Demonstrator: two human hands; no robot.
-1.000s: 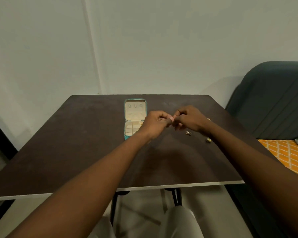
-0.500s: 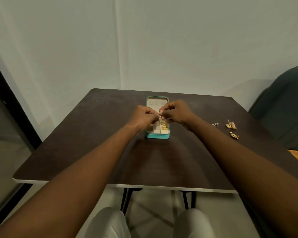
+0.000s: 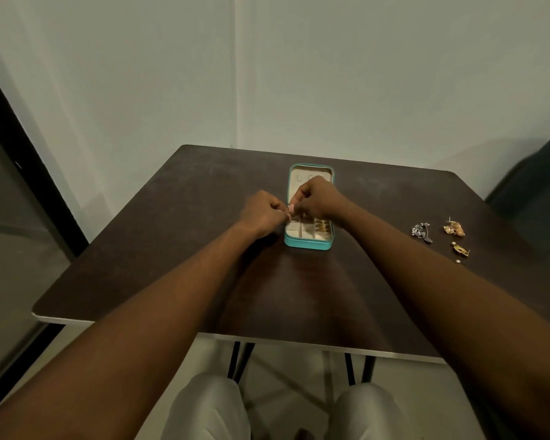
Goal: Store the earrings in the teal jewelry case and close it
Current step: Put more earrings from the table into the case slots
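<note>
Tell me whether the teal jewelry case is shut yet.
No: the teal jewelry case lies open on the table, its cream compartments showing, gold earrings in one.

A dark brown table [image 3: 172,249] spreads beneath the grip; behind it rises a pale wall [image 3: 331,74], far left a black door frame [image 3: 29,166], far right a dark seat [image 3: 537,192], nearer below, white trousers [image 3: 210,408]

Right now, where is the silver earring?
In the head view, the silver earring lies on the right side of the table, just left of the gold earrings and well right of the open teal case.
</note>
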